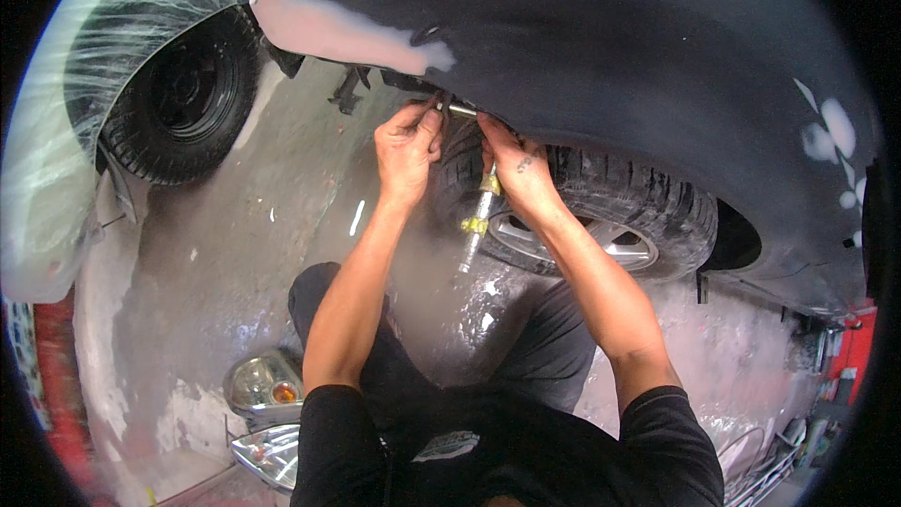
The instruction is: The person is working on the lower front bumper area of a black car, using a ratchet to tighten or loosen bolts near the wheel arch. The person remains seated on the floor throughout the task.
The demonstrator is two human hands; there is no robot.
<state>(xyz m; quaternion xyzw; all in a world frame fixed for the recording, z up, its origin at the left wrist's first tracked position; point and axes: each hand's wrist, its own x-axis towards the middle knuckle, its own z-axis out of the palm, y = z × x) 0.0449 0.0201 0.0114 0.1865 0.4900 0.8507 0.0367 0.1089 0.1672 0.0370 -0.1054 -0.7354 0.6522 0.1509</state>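
Note:
My left hand [409,152] is closed, its thumb and fingers pinched by the left end of a slim silver shaft [457,111] just under the lower edge of a dark car bumper [601,47]. At the shaft's other end my right hand [522,167] wraps round a ratchet wrench [479,216], whose silver handle with yellow bands hangs down below the fist. Fingers hide the tool's head and whatever sits at the shaft's left tip. Pale pink filler [338,33] covers the bumper's left end, above my left hand.
Close behind my right hand is a tire on a silver wheel [633,211]. Another black wheel [188,89], partly under plastic sheeting [141,9], stands at upper left. Two headlights [263,382] lie on the wet grey floor [225,263] beside my left leg. Metal equipment [765,460] stands at lower right.

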